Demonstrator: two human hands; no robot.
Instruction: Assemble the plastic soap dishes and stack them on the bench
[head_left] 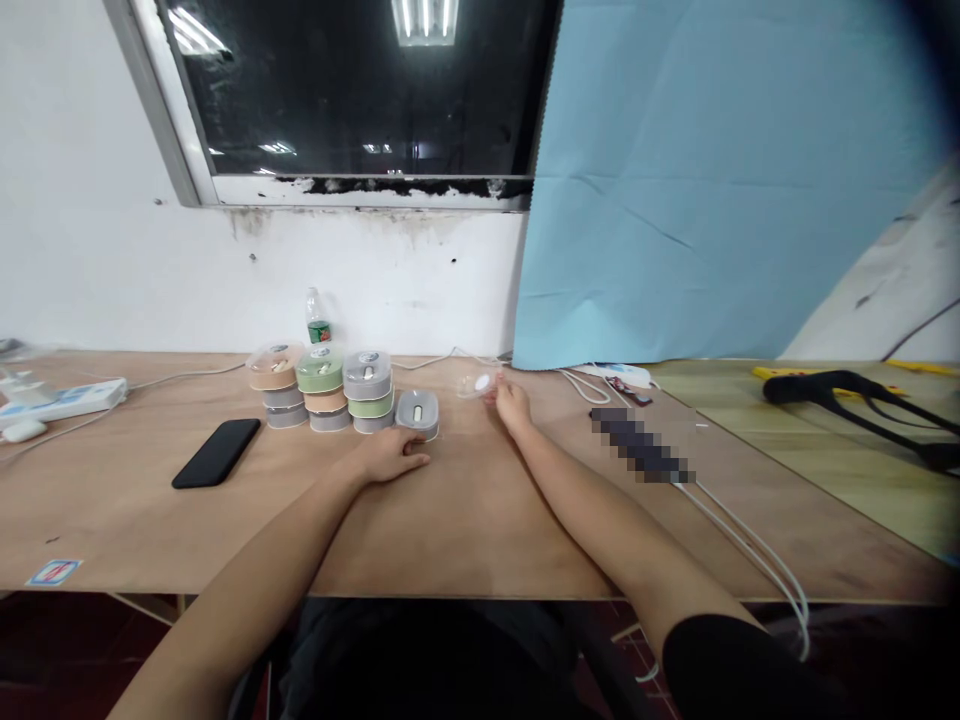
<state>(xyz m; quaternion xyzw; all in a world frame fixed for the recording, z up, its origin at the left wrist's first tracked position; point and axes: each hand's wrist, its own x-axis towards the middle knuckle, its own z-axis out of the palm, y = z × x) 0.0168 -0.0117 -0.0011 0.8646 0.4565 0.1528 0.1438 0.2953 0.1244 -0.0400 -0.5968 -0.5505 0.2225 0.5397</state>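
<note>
My left hand [390, 456] lies flat on the plywood table [480, 530], holding nothing, its fingertips at the foot of a lone grey round container [417, 413]. Behind that container stand several short stacks of round plastic containers [322, 385] with clear lids, in tan, green and grey. My right hand [512, 403] is farther forward, its fingertips pinching the edge of a small clear plastic lid [476, 385] with a white centre. That lid is tilted and partly hidden by my fingers.
A black smartphone [216, 453] lies left of the stacks, and a white power strip [64, 400] sits at the far left. A plastic bottle [318, 318] stands behind them. White cables and a pixelated object [641, 445] lie to the right. A blue cloth [705, 180] hangs behind.
</note>
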